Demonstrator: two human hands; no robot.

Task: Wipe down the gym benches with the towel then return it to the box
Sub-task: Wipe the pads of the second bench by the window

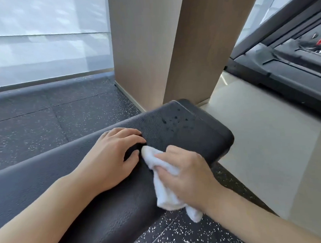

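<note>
A black padded gym bench runs from the lower left to the centre, with dark wet spots near its far end. My right hand grips a crumpled white towel and presses it on the pad's near right edge; one towel corner hangs off the side. My left hand rests flat on the pad just left of the towel, fingers spread and holding nothing. No box is in view.
A wood-clad pillar stands right behind the bench's far end. Black speckled rubber flooring lies to the left, pale floor to the right. A dark treadmill sits at the upper right. Frosted glass fills the upper left.
</note>
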